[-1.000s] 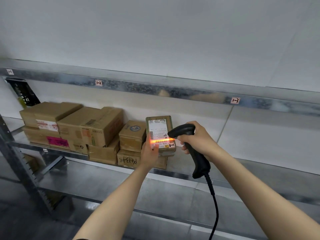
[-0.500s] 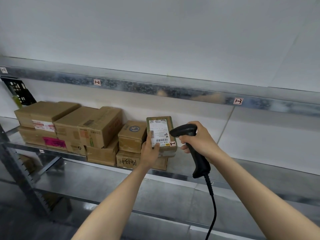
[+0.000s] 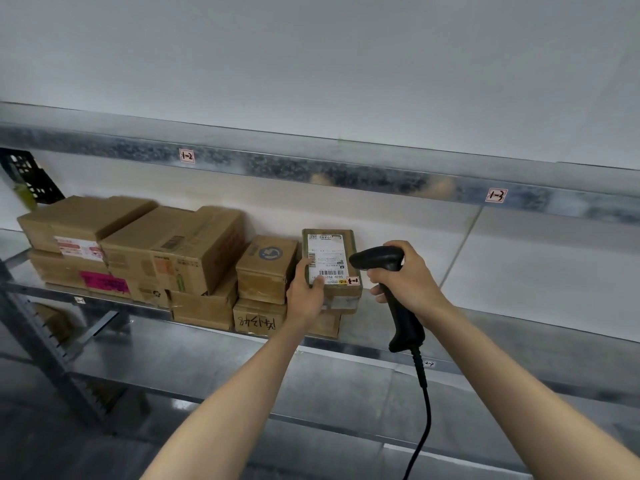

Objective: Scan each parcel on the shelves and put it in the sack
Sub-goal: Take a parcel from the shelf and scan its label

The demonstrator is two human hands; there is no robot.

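Now left hand pinches parcel at stack edge; right hand grips scanner.

parcel right of stacked boxes, scanner further right

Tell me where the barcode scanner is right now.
In the head view, right of centre: the black scanner is gripped in the right hand, its head pointing left at the labelled parcel that the left hand holds.

Upright labelled brown parcel, shelf-level
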